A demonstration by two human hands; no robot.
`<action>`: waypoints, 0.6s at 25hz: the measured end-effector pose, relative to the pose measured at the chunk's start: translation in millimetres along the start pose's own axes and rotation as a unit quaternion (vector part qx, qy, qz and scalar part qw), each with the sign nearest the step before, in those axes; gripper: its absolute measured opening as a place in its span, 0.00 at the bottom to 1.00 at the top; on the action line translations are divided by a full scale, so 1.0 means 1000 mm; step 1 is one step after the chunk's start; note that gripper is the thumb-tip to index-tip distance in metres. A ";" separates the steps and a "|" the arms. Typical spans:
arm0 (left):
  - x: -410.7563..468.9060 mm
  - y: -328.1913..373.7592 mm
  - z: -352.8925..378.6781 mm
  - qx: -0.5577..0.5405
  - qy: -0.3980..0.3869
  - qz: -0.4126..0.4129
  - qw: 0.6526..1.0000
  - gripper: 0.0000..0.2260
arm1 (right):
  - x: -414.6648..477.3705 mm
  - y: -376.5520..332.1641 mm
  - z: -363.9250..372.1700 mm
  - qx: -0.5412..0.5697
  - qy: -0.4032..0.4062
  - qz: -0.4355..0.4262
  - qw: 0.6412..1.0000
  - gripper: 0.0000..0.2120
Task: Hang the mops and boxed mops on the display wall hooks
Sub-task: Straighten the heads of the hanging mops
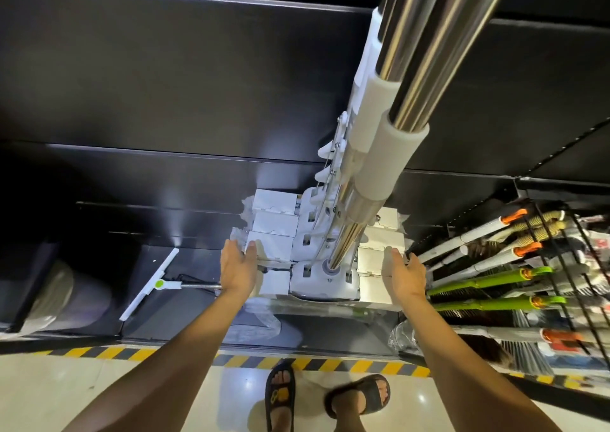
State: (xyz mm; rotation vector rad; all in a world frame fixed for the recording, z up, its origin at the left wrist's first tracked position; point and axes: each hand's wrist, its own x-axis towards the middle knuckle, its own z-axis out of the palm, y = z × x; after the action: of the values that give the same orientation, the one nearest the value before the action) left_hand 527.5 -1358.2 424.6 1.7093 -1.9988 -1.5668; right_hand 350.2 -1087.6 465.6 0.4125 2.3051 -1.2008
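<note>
Mops already hang against the black display wall, heads low. Both hands open, empty: left hand and right hand flank the mop heads. Step: steadying/aligning. Next, probably squeeze heads together, then fetch another.

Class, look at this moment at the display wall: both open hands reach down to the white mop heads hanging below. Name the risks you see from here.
1. The left hand and right hand flank the hanging white mop heads; pushing them could swing the shiny steel handles toward the face.
2. Clear plastic wrapping lies on the base below, a possible slip or snag.
3. The white squeegee with a green button lies loose beside the left arm and could get knocked.
</note>
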 end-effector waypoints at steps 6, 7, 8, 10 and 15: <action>0.002 0.005 0.002 -0.079 -0.074 -0.028 0.994 0.24 | 0.011 -0.003 -0.002 0.010 -0.077 -0.009 0.997 0.40; -0.003 0.007 0.003 -0.076 -0.078 -0.023 0.994 0.24 | 0.012 -0.004 -0.004 0.013 -0.080 -0.009 0.997 0.38; -0.005 0.005 0.005 -0.071 -0.078 -0.016 0.994 0.24 | 0.013 -0.004 -0.006 0.025 -0.085 -0.002 0.996 0.34; -0.005 0.001 0.007 -0.053 -0.050 0.002 0.997 0.26 | 0.013 -0.009 -0.011 0.039 -0.093 0.016 0.995 0.24; 0.021 0.014 -0.003 0.014 -0.007 0.042 0.999 0.29 | 0.030 -0.017 -0.014 0.032 -0.067 -0.020 0.997 0.31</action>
State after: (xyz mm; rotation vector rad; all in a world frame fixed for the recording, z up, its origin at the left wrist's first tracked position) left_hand 511.3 -1378.3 424.9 1.6049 -2.0790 -1.5351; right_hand 313.0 -1084.6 466.7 0.2992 2.1751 -1.2844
